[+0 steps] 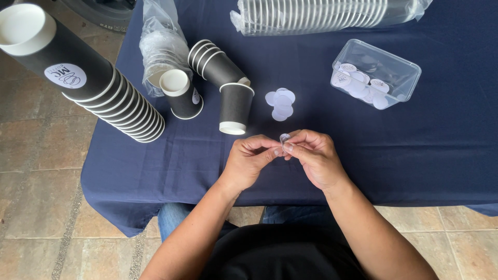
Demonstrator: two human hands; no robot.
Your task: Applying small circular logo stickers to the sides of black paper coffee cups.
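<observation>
My left hand and my right hand meet above the near part of a dark blue tablecloth. Both pinch a small round white sticker between their fingertips. Just beyond the hands lies a small heap of round white backing discs. A black paper cup stands upside down to the left of that heap. Another black cup with a round label stands upright beside it.
A clear plastic box with several round stickers sits at the right. A long stack of black cups lies at the left, a short stack behind the single cups. Bagged cup sleeves and a plastic bag lie at the back.
</observation>
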